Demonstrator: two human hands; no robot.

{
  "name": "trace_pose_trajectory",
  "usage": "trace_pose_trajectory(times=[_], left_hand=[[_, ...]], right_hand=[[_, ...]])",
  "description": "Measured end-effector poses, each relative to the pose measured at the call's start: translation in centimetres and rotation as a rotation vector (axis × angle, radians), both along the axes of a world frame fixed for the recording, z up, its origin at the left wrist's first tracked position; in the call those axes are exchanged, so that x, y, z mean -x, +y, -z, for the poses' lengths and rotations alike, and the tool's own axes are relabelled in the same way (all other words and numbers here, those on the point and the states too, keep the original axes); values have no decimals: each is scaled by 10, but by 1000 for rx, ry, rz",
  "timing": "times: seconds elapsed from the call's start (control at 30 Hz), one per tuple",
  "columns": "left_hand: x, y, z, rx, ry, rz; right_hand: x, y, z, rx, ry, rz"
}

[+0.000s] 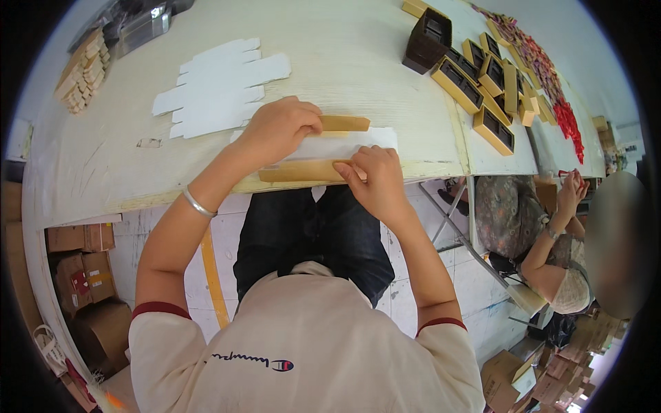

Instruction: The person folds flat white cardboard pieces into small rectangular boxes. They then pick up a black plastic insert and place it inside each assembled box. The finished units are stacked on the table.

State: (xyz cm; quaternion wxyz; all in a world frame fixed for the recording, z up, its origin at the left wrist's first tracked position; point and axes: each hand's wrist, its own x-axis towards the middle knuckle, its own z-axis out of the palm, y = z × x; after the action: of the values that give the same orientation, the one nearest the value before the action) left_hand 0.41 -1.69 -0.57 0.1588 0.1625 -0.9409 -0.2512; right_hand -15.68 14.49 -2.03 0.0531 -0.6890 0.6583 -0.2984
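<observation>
At the near edge of the table lies a partly folded cardboard carton, white inside and gold outside. Its two long sides stand up, showing gold. My left hand pinches the far gold side near its left end, fingers closed. My right hand grips the near gold side toward its right end, thumb over the outside and fingers curled inside. Left of the carton, flat white die-cut carton blanks lie on the table.
Gold boxes with dark inserts lie in a heap at the far right, beside a stack of dark brown trays. Red ribbons run along behind. Cream-coloured bundled pieces sit far left. A co-worker sits at the right.
</observation>
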Motion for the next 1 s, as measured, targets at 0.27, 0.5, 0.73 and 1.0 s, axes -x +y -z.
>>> trace_pose_trajectory(times=[0.27, 0.5, 0.73, 1.0], left_hand=[[-30, 37, -16, -6, -135, -91], [-35, 46, -3, 0, -51, -53], [-31, 43, -2, 63, -45, -80], [-29, 45, 0, 6, 17, -258]], right_hand=[[-14, -10, 1, 204, 160, 17], [-18, 9, 15, 223, 197, -221], [-13, -26, -6, -68, 128, -209], [26, -25, -31, -94, 323, -70]])
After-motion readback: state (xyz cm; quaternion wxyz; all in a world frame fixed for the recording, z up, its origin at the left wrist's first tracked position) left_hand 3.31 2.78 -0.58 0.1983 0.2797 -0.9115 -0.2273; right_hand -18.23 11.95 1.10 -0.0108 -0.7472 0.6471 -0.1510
